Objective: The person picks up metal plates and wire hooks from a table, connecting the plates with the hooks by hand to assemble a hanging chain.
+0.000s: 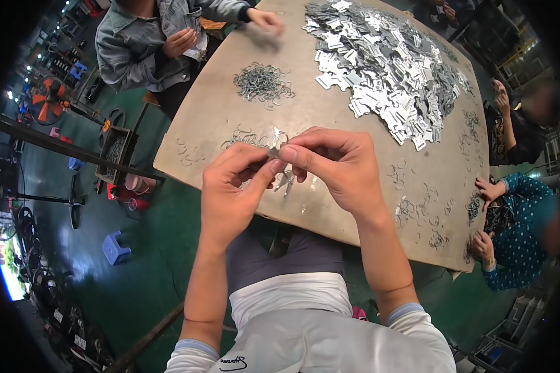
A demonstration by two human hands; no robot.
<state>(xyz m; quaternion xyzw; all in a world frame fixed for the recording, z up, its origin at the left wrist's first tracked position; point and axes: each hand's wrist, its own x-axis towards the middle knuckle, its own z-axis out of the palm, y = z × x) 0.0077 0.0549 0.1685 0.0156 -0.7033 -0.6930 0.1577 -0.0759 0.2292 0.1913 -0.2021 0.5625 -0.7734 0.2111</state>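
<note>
My left hand [236, 183] and my right hand [336, 165] meet over the near edge of the table, with fingertips pinched together. Between them they hold a small metal piece [274, 151], largely covered by the fingers. Part of a thin metal loop [284, 138] shows above the right thumb. Just behind my left hand lies a small scatter of wire hooks [246, 135]. Under the fingers more metal bits are partly visible.
A large heap of flat metal plates [389, 68] covers the table's [221, 81] far part. A pile of hooks [262, 84] lies at the back left. Loose hooks [417, 211] are on the right. People stand at the left and right edges. A blue stool [115, 247] is on the floor.
</note>
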